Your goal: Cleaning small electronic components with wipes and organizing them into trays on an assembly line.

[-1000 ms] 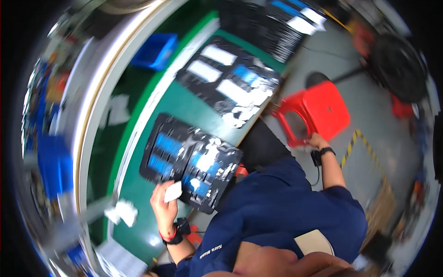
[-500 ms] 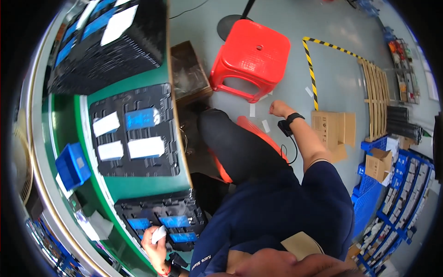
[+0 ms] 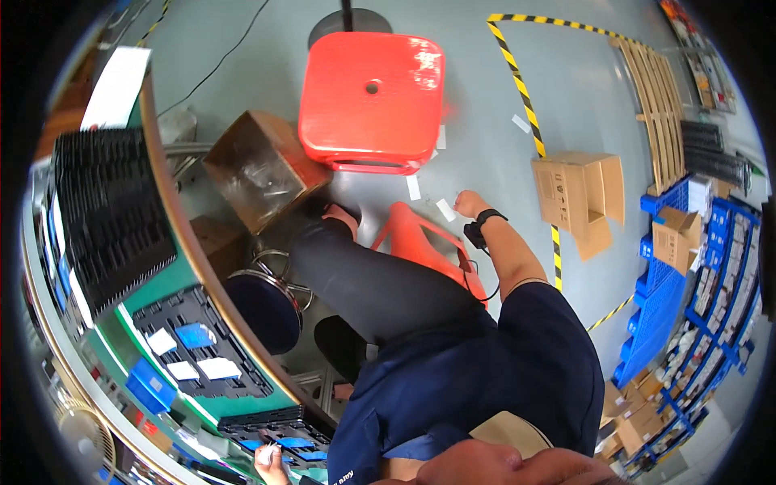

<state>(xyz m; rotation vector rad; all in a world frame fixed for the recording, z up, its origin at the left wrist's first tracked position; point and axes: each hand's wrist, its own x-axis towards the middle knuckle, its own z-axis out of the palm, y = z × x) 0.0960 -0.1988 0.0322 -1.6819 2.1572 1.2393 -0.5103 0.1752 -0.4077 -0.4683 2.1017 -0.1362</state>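
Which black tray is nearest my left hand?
The bottommost tray in view, beside your left hand; the other flat tray and tray stack are farther up.

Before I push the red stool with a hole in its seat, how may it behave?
The red stool looks like moulded plastic, so probably light for its size. Its flat, unsagging seat suggests stiffness. It may slide, as the grey floor appears smooth.
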